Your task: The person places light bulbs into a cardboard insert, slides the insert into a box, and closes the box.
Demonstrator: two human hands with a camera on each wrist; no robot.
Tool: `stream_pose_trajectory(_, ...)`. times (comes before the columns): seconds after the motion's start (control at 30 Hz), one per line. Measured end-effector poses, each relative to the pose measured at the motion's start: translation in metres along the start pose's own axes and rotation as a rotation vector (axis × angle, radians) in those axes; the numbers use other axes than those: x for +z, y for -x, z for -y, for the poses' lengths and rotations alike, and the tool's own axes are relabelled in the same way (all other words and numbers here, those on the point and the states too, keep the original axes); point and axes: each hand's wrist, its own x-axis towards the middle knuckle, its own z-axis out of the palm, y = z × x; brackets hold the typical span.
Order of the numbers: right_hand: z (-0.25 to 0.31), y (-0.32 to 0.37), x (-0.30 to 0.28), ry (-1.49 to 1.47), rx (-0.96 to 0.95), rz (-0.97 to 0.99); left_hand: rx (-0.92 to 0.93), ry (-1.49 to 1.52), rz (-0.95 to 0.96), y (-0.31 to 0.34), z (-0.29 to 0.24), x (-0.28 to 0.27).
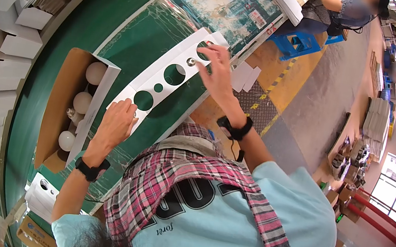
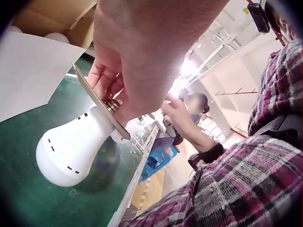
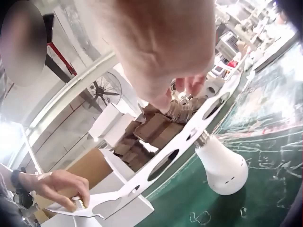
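Note:
A long white cardboard strip (image 1: 133, 85) with large and small round holes lies slantwise over the green table. At its near end, my left hand (image 1: 116, 122) pinches the metal screw base (image 2: 111, 105) of a light bulb (image 2: 71, 151), whose white globe is below the card. Toward the far end, the screw base of another light bulb (image 3: 221, 165) pokes up through a small hole, its globe underneath. My right hand (image 1: 216, 74) hovers with spread fingers over that end, thumb close beside the base.
Left of the strip stands an open cardboard box (image 1: 54, 114) holding several white bulbs. Folded white cartons (image 1: 4, 79) line the far left. A worn, teal printed sheet (image 1: 224, 4) covers the table's far end. A person (image 1: 329, 11) sits beyond, near a blue stool (image 1: 296, 44).

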Motion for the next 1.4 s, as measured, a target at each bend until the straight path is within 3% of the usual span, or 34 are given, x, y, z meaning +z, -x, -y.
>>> stream_pose_trajectory(0.03,0.001,-0.008,0.007,-0.022,-0.096,0.070,0.002,0.004,-0.003,0.000,0.001,0.002)
stream_pose_trajectory(0.07,-0.014,-0.004,0.019,-0.114,-0.001,0.239,0.000,0.007,-0.006,0.001,0.003,0.004)
stream_pose_trajectory(0.17,-0.040,0.003,0.031,-0.109,-0.128,0.291,0.003,0.017,-0.027,0.005,0.005,0.005)
stream_pose_trajectory(0.3,-0.037,0.009,0.020,-0.154,-0.083,0.397,-0.030,0.023,-0.063,0.013,0.012,0.019)
stream_pose_trajectory(0.4,-0.044,0.015,0.019,-0.100,-0.177,0.411,-0.067,0.022,-0.102,0.019,0.017,0.031)
stream_pose_trajectory(0.7,-0.039,-0.009,0.005,-0.017,-0.087,0.523,-0.119,0.015,-0.244,0.016,0.015,0.032)
stream_pose_trajectory(0.77,-0.019,-0.019,-0.002,-0.012,-0.139,0.521,-0.137,0.014,-0.241,0.026,0.007,0.013)
stream_pose_trajectory(0.8,-0.003,-0.025,-0.006,-0.032,-0.116,0.509,-0.185,0.021,-0.295,0.038,0.002,-0.002)
stream_pose_trajectory(0.93,0.095,-0.059,-0.010,-0.168,-0.318,0.466,-0.418,0.003,-0.528,0.115,-0.025,-0.062)
stream_pose_trajectory(1.0,0.134,-0.067,0.010,-0.247,-0.418,0.494,-0.528,-0.084,-0.621,0.154,-0.027,-0.078)
stream_pose_trajectory(1.17,0.180,-0.074,0.100,-0.250,-0.718,0.515,-0.782,-0.121,-0.554,0.213,-0.004,-0.071)
stream_pose_trajectory(1.3,0.188,-0.069,0.135,-0.121,-0.797,0.618,-0.704,-0.245,-0.529,0.225,0.022,-0.046)
stream_pose_trajectory(1.4,0.191,-0.070,0.143,-0.132,-0.727,0.671,-0.705,-0.173,-0.587,0.225,0.025,-0.052)
